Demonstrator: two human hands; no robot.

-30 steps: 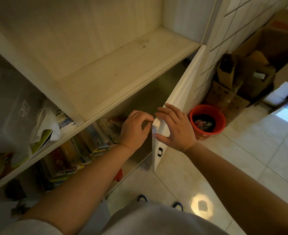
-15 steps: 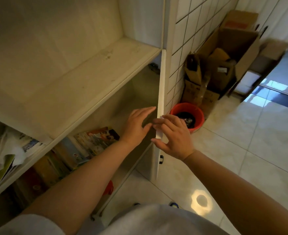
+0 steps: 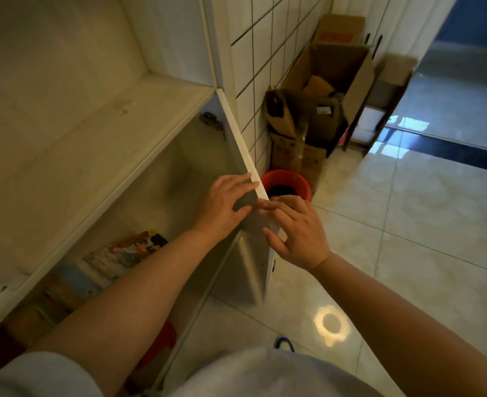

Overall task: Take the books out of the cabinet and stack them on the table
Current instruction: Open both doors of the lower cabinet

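Observation:
The white cabinet door (image 3: 251, 253) stands swung wide open, edge toward me. My left hand (image 3: 222, 204) rests with straight fingers on its inner face near the top corner. My right hand (image 3: 296, 230) touches the door's outer side with spread fingers, its thumb near the door's edge. Inside the lower compartment lie several books (image 3: 127, 253), the top one with a colourful cartoon cover, to the left of my left forearm. The table is out of view.
An empty white shelf (image 3: 93, 133) runs above the book compartment. A red bucket (image 3: 286, 186) stands on the tiled floor just behind the door. Open cardboard boxes (image 3: 316, 110) lean against the tiled wall. Shiny floor tiles (image 3: 394, 239) spread to the right.
The door has swung further open to the right, with both hands following it. My view has shifted right, so the left shelf contents have left the frame.

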